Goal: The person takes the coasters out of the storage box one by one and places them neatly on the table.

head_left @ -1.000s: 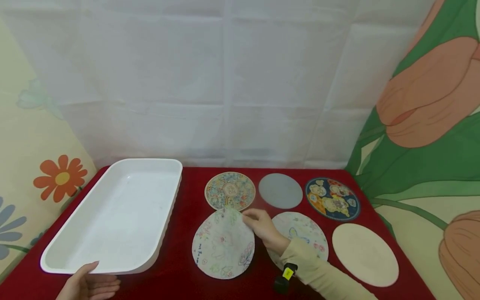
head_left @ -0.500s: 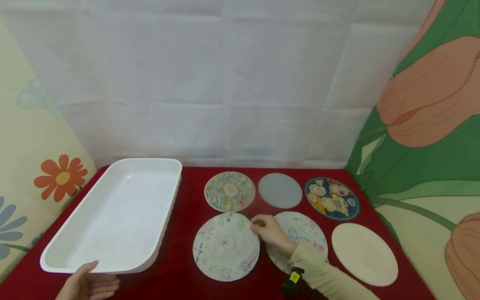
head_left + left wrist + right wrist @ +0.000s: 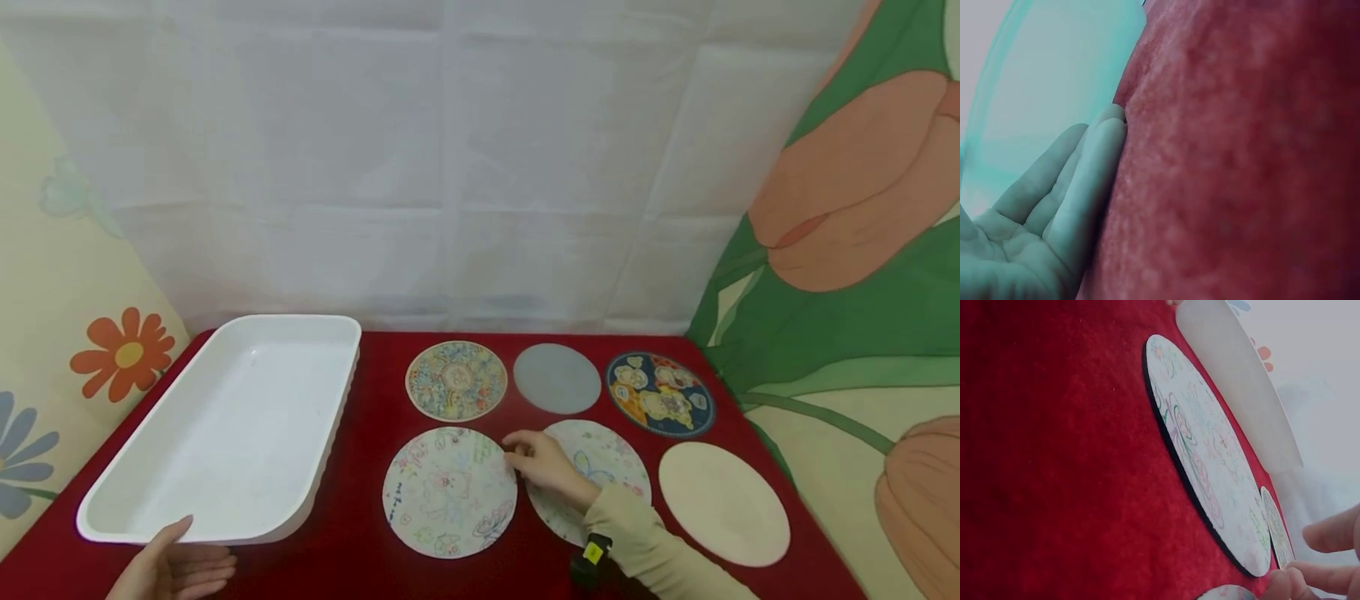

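A round white mat (image 3: 450, 492) with coloured line drawings lies flat on the red cloth; its dark edge shows in the right wrist view. At its upper right edge is my right hand (image 3: 551, 467), fingers loosely bent; in the right wrist view the thumb (image 3: 1332, 534) stands apart from the fingers, with nothing between. Beneath that hand lies a second drawn mat (image 3: 618, 450), partly hidden. My left hand (image 3: 176, 567) rests at the near edge of a white tray (image 3: 288, 533), thumb by the rim, fingers straight along the outside.
Behind lie a patterned round mat (image 3: 456, 381), a plain grey one (image 3: 557, 378) and a dark blue one with cartoon bears (image 3: 660, 393). A cream round mat (image 3: 723, 502) is at the right. A white sheet (image 3: 450, 167) hangs behind the table.
The drawn mat, held tilted up by its edge in my right hand, has come down flat on the cloth. The right fingers have moved slightly right and let go. My left hand stays put.
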Available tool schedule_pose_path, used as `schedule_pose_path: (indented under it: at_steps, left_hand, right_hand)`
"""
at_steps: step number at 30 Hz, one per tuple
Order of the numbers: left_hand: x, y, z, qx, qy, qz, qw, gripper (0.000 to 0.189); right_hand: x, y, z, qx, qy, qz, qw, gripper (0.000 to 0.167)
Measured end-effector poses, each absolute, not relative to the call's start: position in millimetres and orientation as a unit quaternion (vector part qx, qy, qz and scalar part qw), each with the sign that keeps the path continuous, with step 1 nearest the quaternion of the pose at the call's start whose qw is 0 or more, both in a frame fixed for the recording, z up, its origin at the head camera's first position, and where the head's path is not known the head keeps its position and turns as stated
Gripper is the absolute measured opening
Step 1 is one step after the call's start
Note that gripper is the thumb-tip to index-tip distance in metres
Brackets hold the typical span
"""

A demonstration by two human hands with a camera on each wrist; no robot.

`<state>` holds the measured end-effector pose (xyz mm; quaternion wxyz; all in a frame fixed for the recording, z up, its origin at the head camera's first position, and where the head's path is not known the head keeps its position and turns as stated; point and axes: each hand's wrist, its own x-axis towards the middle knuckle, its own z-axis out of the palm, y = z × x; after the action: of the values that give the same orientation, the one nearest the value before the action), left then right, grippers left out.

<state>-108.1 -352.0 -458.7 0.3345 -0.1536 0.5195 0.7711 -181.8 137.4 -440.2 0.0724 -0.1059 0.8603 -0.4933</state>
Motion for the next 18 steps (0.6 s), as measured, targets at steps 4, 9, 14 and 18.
schedule_pose_path:
  at_steps: [4, 9, 14, 18]
  left_hand:
    - [-110, -350, -455, -0.157, 0.57, 0.744, 0.311, 0.068]
    - [-113, -338, -448, -0.162, 0.676, 0.667, 0.267, 0.071]
    - [-111, -323, -442, -0.111, 0.748, 0.599, 0.264, 0.061]
    - [-107, -308, -436, -0.062, 0.779, 0.568, 0.257, 0.047]
  right_hand:
    - [-181, 137, -438, -0.096, 0.85, -0.512, 0.082, 0.024]
    - [-182, 139, -435, -0.111, 0.86, -0.496, 0.045, 0.019]
    - [-181, 142, -431, -0.117, 0.863, -0.491, 0.003, 0.015]
    - [-180, 142, -432, -0.124, 0.867, -0.482, -0.017, 0.011]
